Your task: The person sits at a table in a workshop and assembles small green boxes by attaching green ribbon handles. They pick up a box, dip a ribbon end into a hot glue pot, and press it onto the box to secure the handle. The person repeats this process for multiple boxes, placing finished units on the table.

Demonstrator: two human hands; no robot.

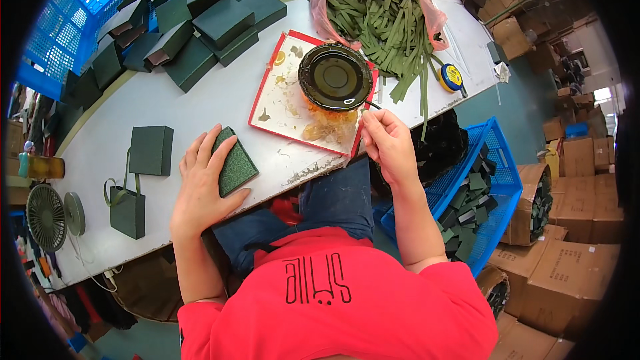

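A small dark green box (239, 165) with a patterned face lies on the white table. My left hand (203, 170) holds it against the tabletop, fingers along its left side and thumb by its near corner. Beside a round black pot (335, 77) of dark glossy liquid, my right hand (392, 147) has thumb and forefinger pinched together. What is between those fingertips is too small to make out. A thin dark stick (373, 105) sticks out from the pot's rim just above them. The pot stands on a red-edged white board (275, 97) smeared with amber residue.
A pink plastic bag (323, 10) spills green ribbon strips (393, 33) behind the pot. Green boxes (225, 21) are piled at the back left; another box (151, 150) and one with a ribbon loop (127, 215) stand left. A blue crate (508, 177) of small pieces sits at right.
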